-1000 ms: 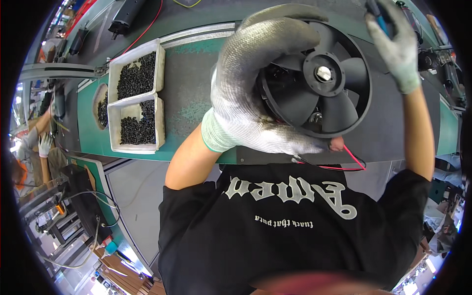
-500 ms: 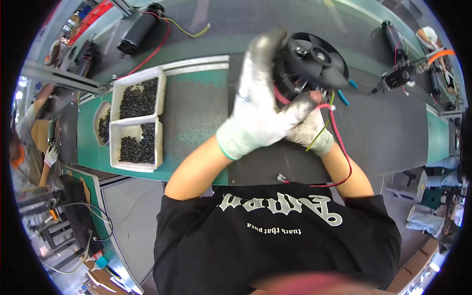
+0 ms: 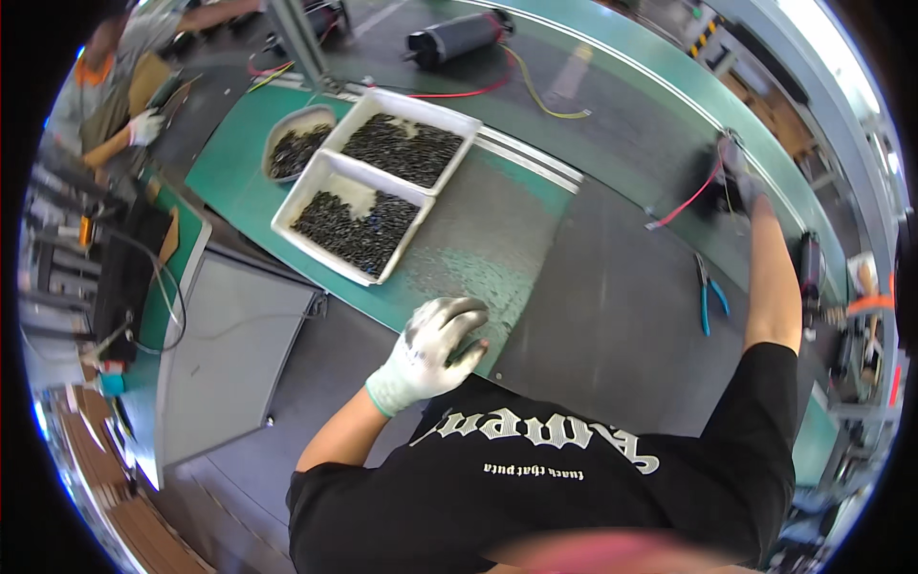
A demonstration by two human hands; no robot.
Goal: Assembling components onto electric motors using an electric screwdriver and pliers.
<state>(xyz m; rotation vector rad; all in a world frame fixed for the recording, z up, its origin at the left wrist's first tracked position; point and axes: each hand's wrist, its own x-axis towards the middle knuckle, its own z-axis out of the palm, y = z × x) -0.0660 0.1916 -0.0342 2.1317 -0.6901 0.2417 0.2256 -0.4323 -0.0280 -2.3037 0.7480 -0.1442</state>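
My right hand (image 3: 742,182), gloved and blurred, reaches far out to the right over the green-edged belt. It grips a dark fan motor (image 3: 708,187), smeared by motion, with a red wire trailing from it toward me. My left hand (image 3: 438,346), in a white glove with dirty fingertips, hovers at the table's near edge. Its fingers are loosely curved, the thumb apart, with nothing between them. Blue-handled pliers (image 3: 708,292) lie on the dark mat, nearer me than the motor.
White bins (image 3: 418,191) of small black parts stand at left, beside a smaller tub (image 3: 271,158). A black cylindrical motor (image 3: 459,38) with wires lies on the far belt. A metal post (image 3: 298,43) rises behind the bins. At far left a person (image 3: 105,105) works.
Both hands were on the fan motor in front of me. The left has let go and drawn back toward me; the right has carried the motor out to the right. The view has turned.
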